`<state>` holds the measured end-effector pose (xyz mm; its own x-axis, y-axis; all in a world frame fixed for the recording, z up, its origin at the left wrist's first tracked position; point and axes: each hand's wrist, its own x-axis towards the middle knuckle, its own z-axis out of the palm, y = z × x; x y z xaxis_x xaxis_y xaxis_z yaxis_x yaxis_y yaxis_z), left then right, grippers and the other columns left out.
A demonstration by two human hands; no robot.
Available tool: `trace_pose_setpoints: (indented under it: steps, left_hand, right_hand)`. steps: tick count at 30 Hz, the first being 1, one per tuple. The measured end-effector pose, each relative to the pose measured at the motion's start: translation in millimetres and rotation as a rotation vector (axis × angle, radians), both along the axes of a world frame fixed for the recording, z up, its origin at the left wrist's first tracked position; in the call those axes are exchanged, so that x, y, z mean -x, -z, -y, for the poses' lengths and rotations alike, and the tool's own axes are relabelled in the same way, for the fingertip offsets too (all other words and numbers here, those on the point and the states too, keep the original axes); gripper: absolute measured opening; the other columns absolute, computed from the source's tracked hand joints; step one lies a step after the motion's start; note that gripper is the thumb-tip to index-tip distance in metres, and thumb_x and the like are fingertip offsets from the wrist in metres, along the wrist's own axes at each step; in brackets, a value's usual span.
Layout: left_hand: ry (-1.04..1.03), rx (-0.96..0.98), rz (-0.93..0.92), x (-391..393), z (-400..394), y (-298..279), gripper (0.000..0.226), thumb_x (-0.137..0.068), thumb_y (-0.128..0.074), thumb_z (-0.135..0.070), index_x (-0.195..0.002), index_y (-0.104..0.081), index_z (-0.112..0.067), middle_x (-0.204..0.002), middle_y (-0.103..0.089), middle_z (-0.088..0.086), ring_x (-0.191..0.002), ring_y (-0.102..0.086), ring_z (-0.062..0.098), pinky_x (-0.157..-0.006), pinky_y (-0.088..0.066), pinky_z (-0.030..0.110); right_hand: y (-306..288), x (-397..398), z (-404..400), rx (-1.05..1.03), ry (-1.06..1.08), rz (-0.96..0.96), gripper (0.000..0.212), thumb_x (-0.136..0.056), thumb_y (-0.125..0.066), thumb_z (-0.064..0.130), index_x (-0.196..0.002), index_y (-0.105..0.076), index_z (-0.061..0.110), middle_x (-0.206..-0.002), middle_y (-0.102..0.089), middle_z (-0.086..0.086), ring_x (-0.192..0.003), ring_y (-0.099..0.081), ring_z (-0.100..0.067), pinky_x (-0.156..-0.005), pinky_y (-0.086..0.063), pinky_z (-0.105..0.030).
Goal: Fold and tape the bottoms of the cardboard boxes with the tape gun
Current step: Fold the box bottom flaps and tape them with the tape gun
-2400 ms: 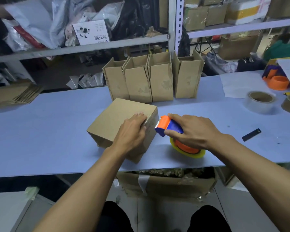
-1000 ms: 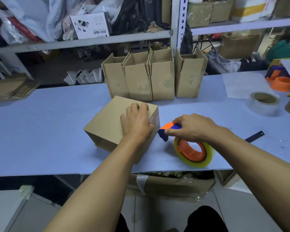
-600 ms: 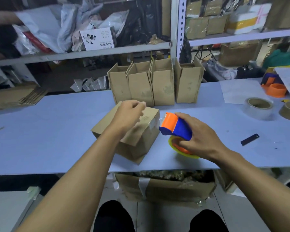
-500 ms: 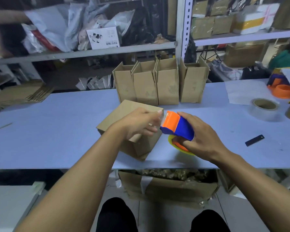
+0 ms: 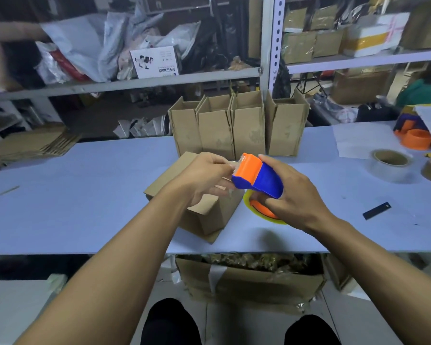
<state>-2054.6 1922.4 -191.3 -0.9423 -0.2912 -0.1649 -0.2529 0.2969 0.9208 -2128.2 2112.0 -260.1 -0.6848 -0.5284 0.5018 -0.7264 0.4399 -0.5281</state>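
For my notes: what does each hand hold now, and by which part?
Right hand holds the tape gun by its blue body. Left hand pinches the tape end at the orange head.

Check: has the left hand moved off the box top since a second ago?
Yes. The left hand has lifted off the box and shifted right to the tape gun nose, apparently pinching the tape end.

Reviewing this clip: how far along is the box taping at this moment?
Done: four boxes stand upright in a row at the back of the table; their bottoms are hidden. In hand: the right hand grips the tape gun while the left hand pinches at its orange cutter end, above the box lying on the table. Left: flattened cartons wait at far left.
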Motion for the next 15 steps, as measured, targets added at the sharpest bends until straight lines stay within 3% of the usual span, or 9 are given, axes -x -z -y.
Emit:
trace_pose_setpoints:
  steps: [5, 8, 10, 13, 15]
  left_hand:
    - [-0.089, 0.147, -0.017, 12.2, 9.2, -1.2, 0.027, -0.100, -0.053, -0.018, -0.078, -0.067, -0.009, -0.075, -0.065, 0.007, -0.065, -0.060, 0.011, -0.059, -0.055, 0.025]
    - [-0.156, 0.021, -0.042, 12.6, 18.7, -2.0, 0.024, -0.100, -0.055, -0.020, -0.086, -0.067, -0.004, -0.074, -0.052, 0.005, -0.062, -0.048, 0.012, -0.055, -0.054, 0.024]
    - [-0.194, 0.045, -0.027, 11.4, 28.0, 4.0, 0.024, -0.100, -0.055, -0.020, -0.090, -0.069, -0.004, -0.076, -0.051, 0.005, -0.065, -0.046, 0.013, -0.054, -0.053, 0.024]
    - [-0.216, 0.230, -0.015, 12.5, 37.0, 22.2, 0.025, -0.099, -0.055, -0.021, -0.081, -0.067, -0.009, -0.073, -0.055, 0.001, -0.069, -0.048, 0.016, -0.060, -0.049, 0.028]
    - [-0.189, 0.505, -0.022, 14.7, 41.0, 29.6, 0.025, -0.099, -0.054, -0.023, -0.081, -0.068, -0.011, -0.073, -0.058, -0.002, -0.073, -0.052, 0.016, -0.067, -0.041, 0.027]
  right_hand:
    - [-13.1, 6.0, 13.7, -0.097, 0.028, -0.019, 0.073, -0.081, -0.069, 0.048, -0.145, -0.035, 0.040, -0.128, -0.059, 0.007, -0.110, -0.055, -0.020, -0.082, -0.047, -0.035]
    - [-8.7, 9.5, 6.9, -0.168, -0.006, 0.073, 0.067, -0.081, -0.065, 0.051, -0.140, -0.036, 0.040, -0.111, -0.064, 0.003, -0.094, -0.057, -0.025, -0.077, -0.049, -0.038]
    - [-2.1, 8.5, -0.5, -0.248, 0.016, 0.077, 0.064, -0.080, -0.063, 0.052, -0.136, -0.036, 0.041, -0.103, -0.064, 0.005, -0.086, -0.055, -0.024, -0.070, -0.045, -0.036]
    - [2.0, 4.7, -0.2, -0.355, 0.013, 0.088, 0.063, -0.082, -0.060, 0.048, -0.138, -0.034, 0.040, -0.104, -0.061, 0.006, -0.088, -0.052, -0.022, -0.069, -0.041, -0.033]
    - [1.3, 4.5, 4.0, -0.397, -0.007, 0.102, 0.064, -0.083, -0.057, 0.047, -0.141, -0.031, 0.037, -0.110, -0.062, 0.003, -0.093, -0.054, -0.025, -0.074, -0.047, -0.035]
